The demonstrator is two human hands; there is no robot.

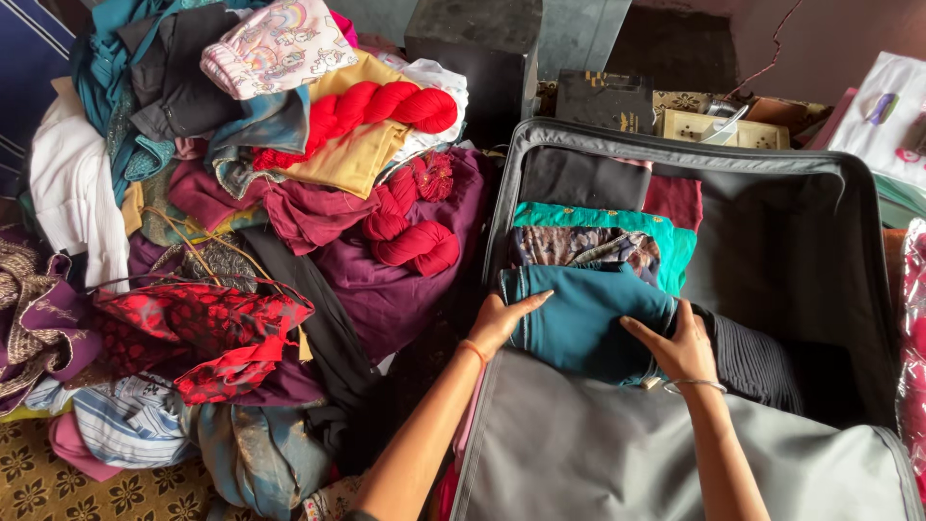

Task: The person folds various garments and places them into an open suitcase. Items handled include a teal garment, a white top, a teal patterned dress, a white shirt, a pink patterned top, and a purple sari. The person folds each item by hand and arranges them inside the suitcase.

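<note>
Home bedroom: clothes pile [241,193], open suitcase [791,241].

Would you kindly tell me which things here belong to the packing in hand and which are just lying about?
In hand: left hand, right hand, teal garment, suitcase, folded clothes.
Lying about: clothes pile, red yarn, boxes.

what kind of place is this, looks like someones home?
Probably a room at home: an open grey suitcase lies beside a heap of loose clothes, and both hands, left hand and right hand, press a folded teal garment into it.
</note>
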